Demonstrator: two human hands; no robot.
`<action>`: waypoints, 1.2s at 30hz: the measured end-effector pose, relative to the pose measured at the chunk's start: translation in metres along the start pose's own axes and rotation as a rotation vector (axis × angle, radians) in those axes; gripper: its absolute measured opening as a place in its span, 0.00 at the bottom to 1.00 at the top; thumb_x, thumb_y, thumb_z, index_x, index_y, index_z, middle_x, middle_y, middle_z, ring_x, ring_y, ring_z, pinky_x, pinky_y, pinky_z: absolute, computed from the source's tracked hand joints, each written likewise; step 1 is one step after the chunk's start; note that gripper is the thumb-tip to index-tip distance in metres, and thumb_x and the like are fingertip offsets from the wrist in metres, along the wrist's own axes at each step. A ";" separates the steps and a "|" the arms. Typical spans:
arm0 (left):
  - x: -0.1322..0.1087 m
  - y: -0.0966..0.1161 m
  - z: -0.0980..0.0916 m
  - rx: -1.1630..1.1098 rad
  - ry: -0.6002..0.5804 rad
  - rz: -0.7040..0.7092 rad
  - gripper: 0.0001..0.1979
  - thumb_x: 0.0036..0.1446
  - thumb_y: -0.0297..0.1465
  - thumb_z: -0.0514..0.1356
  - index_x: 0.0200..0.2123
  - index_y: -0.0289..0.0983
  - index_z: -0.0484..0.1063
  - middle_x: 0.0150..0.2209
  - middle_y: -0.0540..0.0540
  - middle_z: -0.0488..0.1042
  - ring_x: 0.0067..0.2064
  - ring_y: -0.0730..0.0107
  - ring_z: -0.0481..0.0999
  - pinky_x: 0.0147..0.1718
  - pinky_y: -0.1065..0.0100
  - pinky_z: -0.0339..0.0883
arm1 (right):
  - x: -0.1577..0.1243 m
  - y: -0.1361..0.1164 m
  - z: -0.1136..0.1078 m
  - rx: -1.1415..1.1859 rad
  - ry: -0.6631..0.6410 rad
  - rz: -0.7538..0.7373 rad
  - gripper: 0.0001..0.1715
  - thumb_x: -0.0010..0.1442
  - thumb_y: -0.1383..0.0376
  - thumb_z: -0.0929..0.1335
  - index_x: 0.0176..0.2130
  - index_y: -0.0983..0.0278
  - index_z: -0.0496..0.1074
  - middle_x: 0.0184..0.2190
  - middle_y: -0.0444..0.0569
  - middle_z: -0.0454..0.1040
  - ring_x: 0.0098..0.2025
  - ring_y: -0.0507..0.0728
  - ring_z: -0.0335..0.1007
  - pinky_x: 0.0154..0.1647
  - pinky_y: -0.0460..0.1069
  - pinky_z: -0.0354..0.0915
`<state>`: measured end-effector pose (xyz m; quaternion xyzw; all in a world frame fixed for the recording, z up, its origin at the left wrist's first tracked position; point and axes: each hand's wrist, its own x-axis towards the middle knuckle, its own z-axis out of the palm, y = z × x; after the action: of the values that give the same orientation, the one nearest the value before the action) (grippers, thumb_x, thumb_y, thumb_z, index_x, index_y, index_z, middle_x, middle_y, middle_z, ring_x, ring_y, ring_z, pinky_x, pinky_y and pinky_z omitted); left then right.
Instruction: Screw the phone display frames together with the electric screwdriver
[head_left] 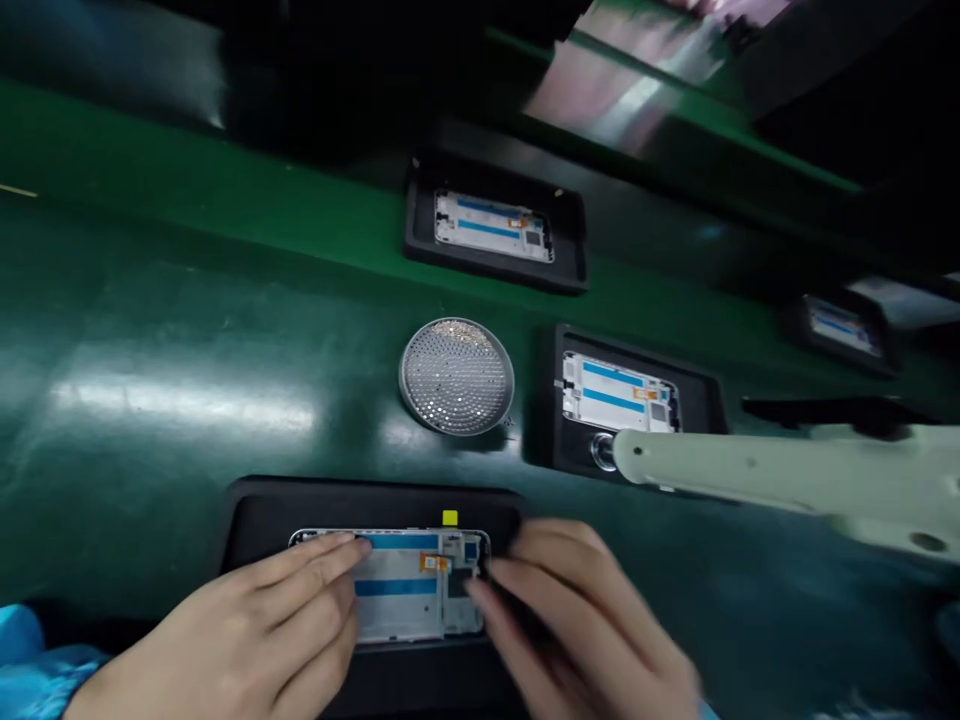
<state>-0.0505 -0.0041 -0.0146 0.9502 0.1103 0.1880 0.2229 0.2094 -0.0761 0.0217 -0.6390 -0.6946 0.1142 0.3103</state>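
A phone mid-frame (pixel 397 612) with blue strips and an orange flex cable (pixel 433 563) lies in a black foam tray (pixel 330 497) close to me. My left hand (pixel 247 635) rests on the left part of the phone frame, fingers stretched out and lying flat. At the frame's right end, my right hand (pixel 600 610) has thumb and fingertips drawn together in a pinch. Whatever they may hold is too small and blurred to make out. A yellow tab (pixel 450 518) stands out at the frame's upper edge.
Beyond the tray, a round perforated dish (pixel 456 378) holds tiny shiny pieces. A second tray (pixel 712 400) with a phone frame sits to the right, partly under a pale electric screwdriver (pixel 750 475). Farther trays (pixel 495 270) stand along the green bench (pixel 150 300).
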 end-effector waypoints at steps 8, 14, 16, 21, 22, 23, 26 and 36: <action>0.004 0.001 0.001 0.009 0.010 -0.004 0.14 0.64 0.20 0.51 0.43 0.30 0.77 0.44 0.41 0.79 0.58 0.52 0.73 0.64 0.55 0.65 | 0.019 0.001 0.021 -0.052 -0.358 -0.088 0.11 0.64 0.73 0.64 0.43 0.66 0.75 0.36 0.52 0.75 0.37 0.56 0.68 0.36 0.53 0.74; 0.002 0.002 0.000 -0.017 -0.007 -0.024 0.14 0.64 0.20 0.52 0.44 0.31 0.77 0.45 0.41 0.79 0.59 0.53 0.73 0.65 0.54 0.64 | 0.021 -0.003 0.023 -0.090 -0.348 -0.158 0.14 0.65 0.75 0.61 0.40 0.68 0.75 0.33 0.52 0.75 0.35 0.56 0.67 0.34 0.54 0.73; 0.001 0.002 0.000 -0.038 -0.016 -0.030 0.14 0.64 0.20 0.52 0.44 0.31 0.77 0.45 0.41 0.79 0.60 0.53 0.72 0.65 0.54 0.64 | 0.021 -0.002 0.023 -0.074 -0.338 -0.153 0.13 0.64 0.76 0.61 0.40 0.68 0.75 0.34 0.52 0.75 0.36 0.56 0.67 0.36 0.54 0.74; 0.001 0.002 -0.002 -0.042 -0.030 -0.028 0.15 0.64 0.20 0.51 0.44 0.30 0.77 0.45 0.41 0.79 0.61 0.52 0.71 0.65 0.53 0.63 | 0.015 0.003 0.018 -0.021 -0.226 -0.017 0.09 0.62 0.77 0.65 0.41 0.68 0.71 0.37 0.53 0.73 0.39 0.55 0.67 0.40 0.52 0.73; 0.001 0.001 -0.002 -0.034 -0.034 -0.021 0.15 0.64 0.20 0.51 0.44 0.30 0.77 0.45 0.41 0.79 0.61 0.52 0.70 0.65 0.53 0.62 | 0.014 0.003 0.017 -0.022 -0.199 0.001 0.08 0.61 0.77 0.66 0.41 0.68 0.71 0.37 0.53 0.73 0.39 0.55 0.67 0.40 0.52 0.73; 0.001 0.001 -0.003 -0.028 -0.038 -0.016 0.15 0.64 0.20 0.51 0.44 0.30 0.77 0.46 0.41 0.79 0.62 0.51 0.70 0.66 0.52 0.62 | 0.013 0.004 0.017 -0.023 -0.179 0.011 0.08 0.61 0.77 0.67 0.41 0.68 0.71 0.36 0.52 0.73 0.39 0.54 0.67 0.39 0.51 0.72; 0.002 0.001 -0.004 -0.024 -0.058 -0.015 0.15 0.64 0.20 0.51 0.44 0.30 0.77 0.47 0.41 0.78 0.62 0.50 0.69 0.66 0.52 0.61 | 0.011 0.006 0.016 -0.008 -0.151 0.009 0.10 0.60 0.77 0.67 0.42 0.67 0.70 0.36 0.51 0.73 0.38 0.54 0.68 0.38 0.50 0.72; 0.001 0.002 -0.008 -0.037 -0.094 -0.039 0.17 0.66 0.20 0.49 0.48 0.32 0.76 0.50 0.42 0.78 0.66 0.54 0.63 0.69 0.55 0.55 | 0.000 0.010 0.018 -0.002 -0.109 -0.034 0.14 0.59 0.77 0.68 0.44 0.66 0.72 0.37 0.53 0.75 0.40 0.56 0.71 0.39 0.53 0.75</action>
<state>-0.0526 -0.0026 -0.0067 0.9513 0.1145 0.1409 0.2490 0.2071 -0.0702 0.0016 -0.6203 -0.7213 0.1427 0.2732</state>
